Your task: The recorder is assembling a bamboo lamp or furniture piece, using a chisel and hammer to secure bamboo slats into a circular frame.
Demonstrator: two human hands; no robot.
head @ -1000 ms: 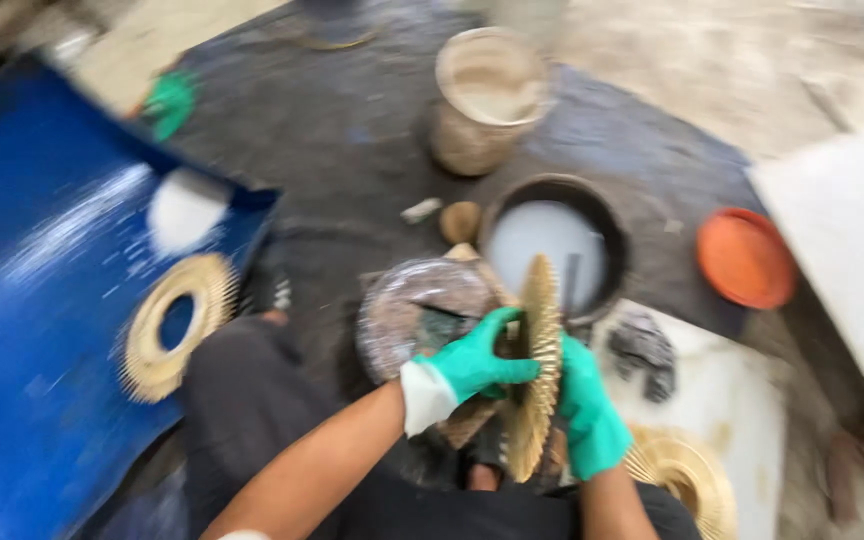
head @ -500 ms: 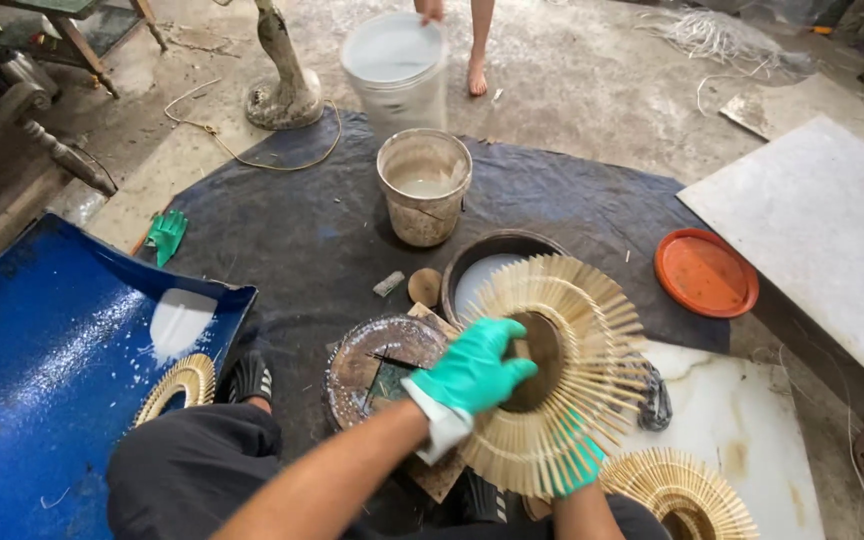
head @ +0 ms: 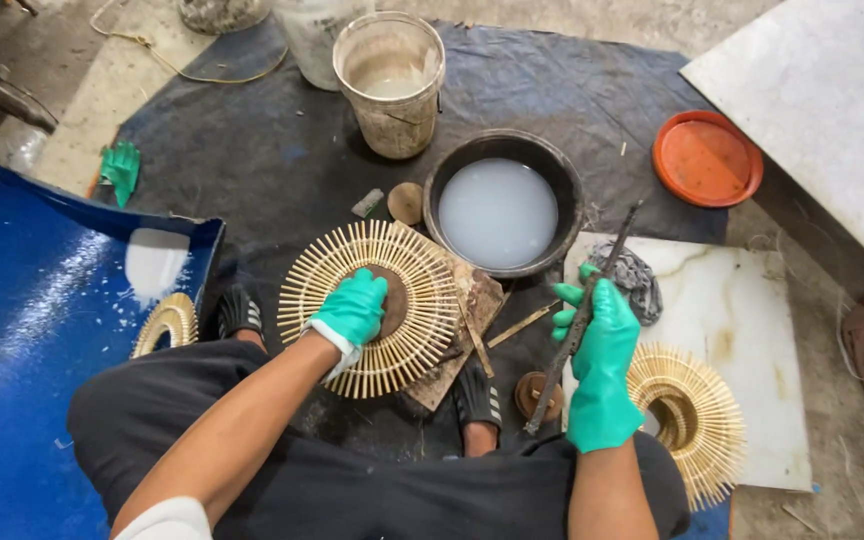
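My left hand (head: pixel 354 309), in a green glove, presses flat on the brown centre of a round sunburst ring of bamboo sticks (head: pixel 422 300). The ring lies on a worn wooden board (head: pixel 472 300) between my feet. My right hand (head: pixel 602 350), also gloved in green, grips a thin dark metal rod (head: pixel 612 255) that points up and away toward a black bowl of milky liquid (head: pixel 497 210). A second bamboo ring (head: pixel 697 415) lies on a white marble slab (head: pixel 752 330) beside my right wrist.
A dirty bucket (head: pixel 392 70) stands behind the bowl. An orange lid (head: pixel 707 158) lies at right, a grey rag (head: pixel 637 280) on the slab. A blue tray (head: pixel 32 330) at left holds white paste and a third ring (head: pixel 165 322). A green glove (head: pixel 120 165) lies beyond it.
The bamboo ring was held upright in both hands; now it lies flat on the board under my left hand. My right hand has let go of it and holds the metal rod.
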